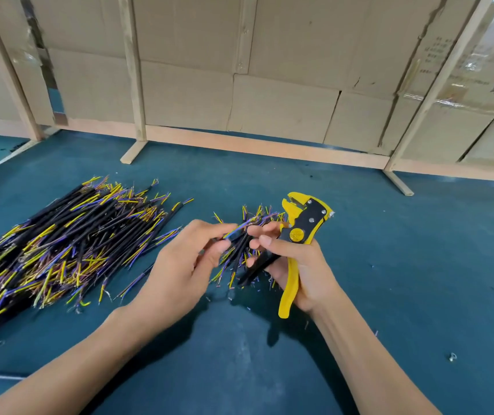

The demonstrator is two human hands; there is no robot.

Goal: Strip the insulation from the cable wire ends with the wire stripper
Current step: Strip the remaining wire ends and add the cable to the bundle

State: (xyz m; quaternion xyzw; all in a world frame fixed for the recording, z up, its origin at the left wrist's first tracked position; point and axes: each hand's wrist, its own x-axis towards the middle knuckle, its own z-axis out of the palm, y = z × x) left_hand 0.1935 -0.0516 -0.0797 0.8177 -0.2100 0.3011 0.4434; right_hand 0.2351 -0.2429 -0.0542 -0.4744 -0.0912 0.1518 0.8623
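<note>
Right hand [296, 259] gripping the wire stripper [301, 235], fingers curled round its yellow and black handles, yellow head pointing up and away, lower yellow handle sticking out below the palm; same hand also pinning a small bundle of cables [241, 253] against the tool, bundle held above the counter [389, 265] at centre; left hand [179, 265] just beside, thumb and forefinger pinching one cable end [235, 230] at the top of that bundle, yellow and blue wires showing past the fingertips; both hands close together, fingertips nearly meeting over the bundle; stripper head just right of the bundle's upper wire ends, jaws slightly parted, nothing seen between them; cannot tell whether the pinched wire is stripped yet.

Large pile of cables [60, 250] lying on the counter to the left, well apart from the held bundle, black sheaths with yellow, blue and purple wire ends fanned out, some bare copper strands showing; small scraps of insulation [257, 284] scattered on the blue-green counter surface under and around the hands; one small pale scrap [452, 357] lying alone near the right forearm; cardboard panels [269, 85] on pale wooden framing [133, 85] standing along the far edge of the counter.
</note>
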